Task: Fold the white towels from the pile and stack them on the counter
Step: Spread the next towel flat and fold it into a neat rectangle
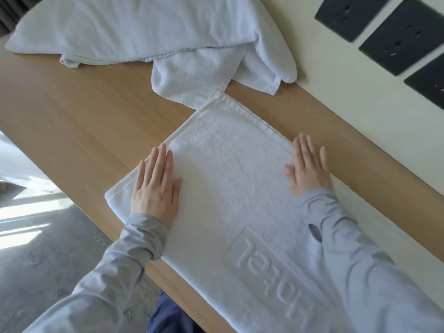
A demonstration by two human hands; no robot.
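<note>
The wooden counter (84, 111) runs slantwise under both hands, and on it, beyond the fingertips, lies one loose pile (120, 30) of white towels. At least two cloths can be told apart in it, though the true number is hidden. Its hanging corner just touches the far corner of the single flat towel (228, 169), the one stamped "hotel". That towel's long axis follows the counter. It starts at a short hem beside the left hand (156, 191), passes under both palms and runs off past the right forearm, out of view.

The left hand lies spread and flat by the short hem, near the counter's front edge. The right hand (308, 168) lies spread and flat on the wall-side long edge, and neither pinches any cloth. The next fold probably carries that short hem along the long axis toward the lettered end (so the left hand looks the better placed to start it). No folded stack shows yet. Past the right hand, three dark panels (403, 34) sit on the wall
</note>
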